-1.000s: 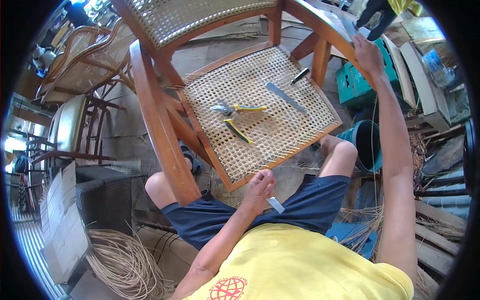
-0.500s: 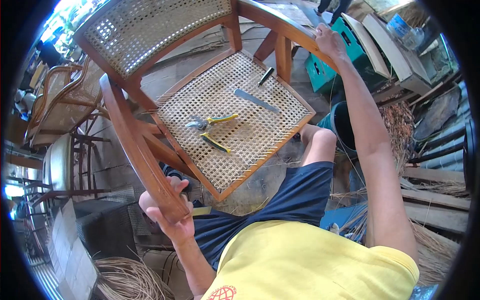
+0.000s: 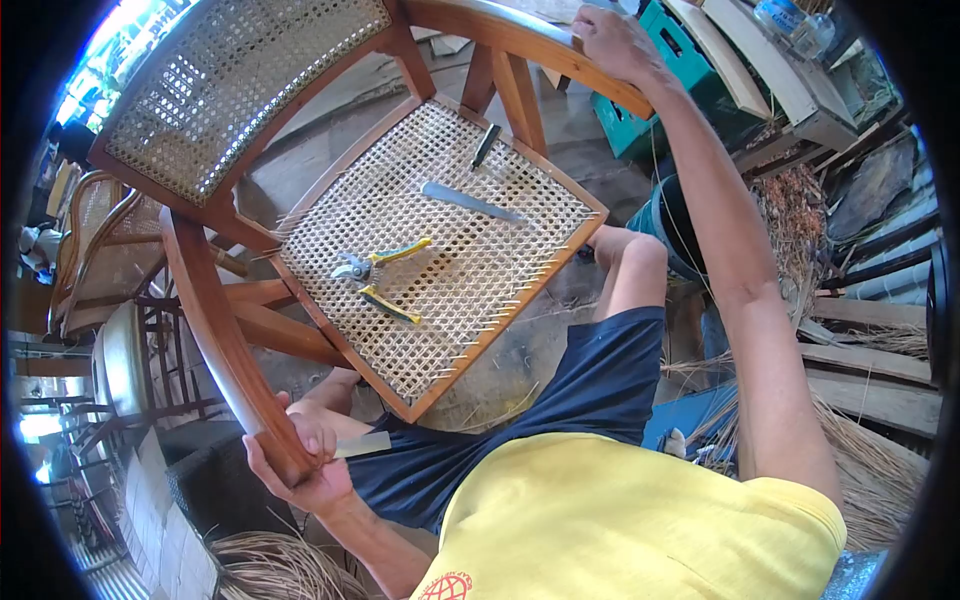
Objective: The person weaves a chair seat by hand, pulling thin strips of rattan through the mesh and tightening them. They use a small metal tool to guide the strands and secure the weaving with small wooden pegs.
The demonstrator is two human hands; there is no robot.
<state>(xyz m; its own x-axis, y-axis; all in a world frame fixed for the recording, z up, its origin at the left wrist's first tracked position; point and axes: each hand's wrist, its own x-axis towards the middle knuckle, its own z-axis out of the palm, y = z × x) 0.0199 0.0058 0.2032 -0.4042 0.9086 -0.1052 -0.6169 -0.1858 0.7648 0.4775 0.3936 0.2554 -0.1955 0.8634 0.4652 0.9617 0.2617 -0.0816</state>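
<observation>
A wooden armchair with a woven cane seat (image 3: 440, 220) and a cane back (image 3: 240, 80) stands tilted before me. My left hand (image 3: 305, 460) is wrapped round the front end of the left armrest (image 3: 225, 345). At the upper right, my right hand (image 3: 615, 45) grips the right armrest (image 3: 520, 40). On the seat lie pruning shears (image 3: 375, 280) with spread yellow-green handles, a flat metal blade (image 3: 470, 201) and a dark-handled tool (image 3: 486, 146). Short cane ends stick up along the seat's front edge.
Green crates (image 3: 690, 55) and planks are at the upper right, with a dark green bucket (image 3: 660, 225) below. Other cane chairs (image 3: 110, 240) stand at the left. Bundles of cane strands (image 3: 285, 565) lie at the lower left, more at the right.
The chair has shifted left and turned slightly, carrying the tools on its seat. Both hands moved left with the armrests; my left fingers now close round the wood more.
</observation>
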